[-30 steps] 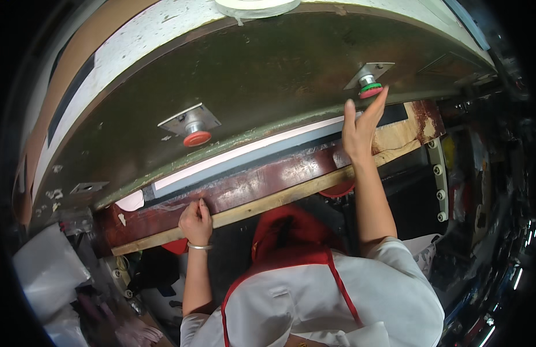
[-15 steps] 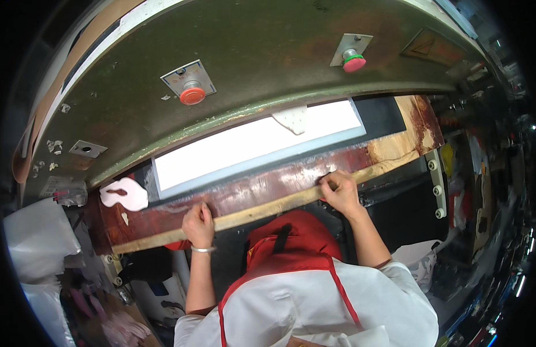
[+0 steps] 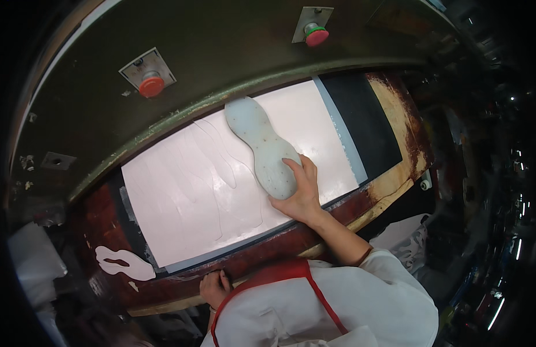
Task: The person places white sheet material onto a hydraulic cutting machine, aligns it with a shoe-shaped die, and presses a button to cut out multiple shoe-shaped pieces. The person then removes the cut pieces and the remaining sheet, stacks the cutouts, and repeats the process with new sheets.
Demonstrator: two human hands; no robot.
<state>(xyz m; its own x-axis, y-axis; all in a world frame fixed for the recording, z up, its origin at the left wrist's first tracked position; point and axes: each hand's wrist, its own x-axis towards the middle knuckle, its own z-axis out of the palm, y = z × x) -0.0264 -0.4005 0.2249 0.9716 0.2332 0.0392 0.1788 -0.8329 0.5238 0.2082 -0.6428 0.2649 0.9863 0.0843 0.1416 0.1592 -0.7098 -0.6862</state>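
My right hand (image 3: 302, 194) holds the near, wide end of a pale blue-grey, sole-shaped cutting die (image 3: 259, 139), thumb on one side and fingers on the other. The die lies on a pale pink sheet (image 3: 164, 179) with curved sole-like outlines on its left part. Under the sheet, a bluish pad (image 3: 344, 141) shows along the edges. Low in the picture, my left hand (image 3: 214, 289) is curled at the front edge of the reddish-brown wooden board (image 3: 360, 211); its wrist is partly hidden by my clothing.
Beyond the sheet rises a dark green machine beam (image 3: 216, 52) with a red button (image 3: 151, 85) and a pink-red one (image 3: 316, 36). A black mat (image 3: 366, 115) lies at right. A pale cut-out piece with a slot (image 3: 129, 266) rests at the board's left end. Plastic bags (image 3: 36, 254) are at far left.
Much more of the sheet and die now shows from under the beam. My right hand has gone from the board's front edge to the die. My left hand stays at the edge.
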